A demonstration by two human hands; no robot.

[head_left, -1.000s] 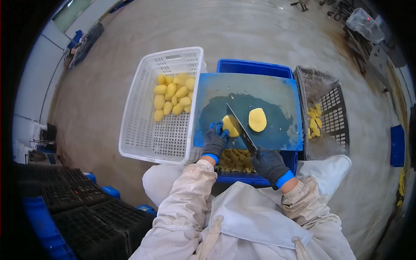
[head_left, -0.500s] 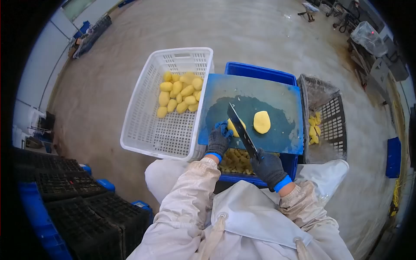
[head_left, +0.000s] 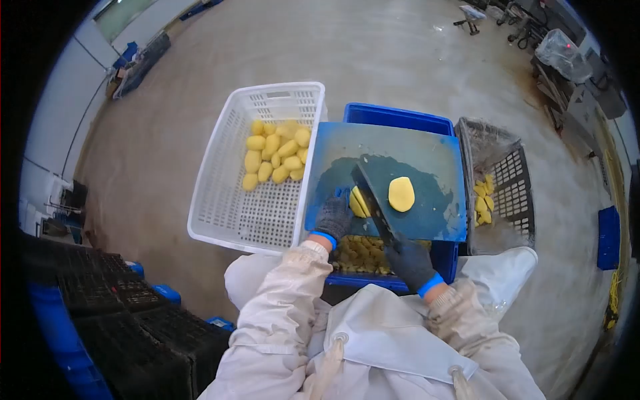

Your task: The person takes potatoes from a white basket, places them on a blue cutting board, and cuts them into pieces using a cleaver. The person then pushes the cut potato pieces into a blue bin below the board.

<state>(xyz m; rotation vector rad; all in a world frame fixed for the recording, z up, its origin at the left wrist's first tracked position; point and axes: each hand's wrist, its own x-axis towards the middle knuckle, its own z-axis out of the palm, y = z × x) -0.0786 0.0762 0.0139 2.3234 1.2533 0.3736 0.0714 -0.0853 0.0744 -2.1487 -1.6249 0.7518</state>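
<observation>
My right hand point(head_left: 408, 259), in a dark glove, is closed round the handle of a wide knife point(head_left: 374, 203). The blade slants up and away to the left, along the right side of a cut potato point(head_left: 359, 202) that shows a slice line. My left hand point(head_left: 333, 217), gloved with blue at the fingertips, is bent against the left side of this potato, steadying it; some fingers are hidden. Right of the knife, a potato half point(head_left: 401, 194) lies with its pale flat face up. All of it rests on a wet blue cutting board point(head_left: 433, 217).
A white crate point(head_left: 212, 193) with whole peeled potatoes point(head_left: 273, 152) stands at left. Under the board, a blue bin point(head_left: 443, 257) holds potato pieces point(head_left: 363, 255). A dark crate point(head_left: 517, 187) at right has yellow pieces point(head_left: 483, 199). Black crates point(head_left: 153, 340) fill the lower left.
The potato under my left hand now shows a cut line between pieces. My left hand has shifted slightly left and down, and the knife remains beside the potato. The view has tilted slightly.
</observation>
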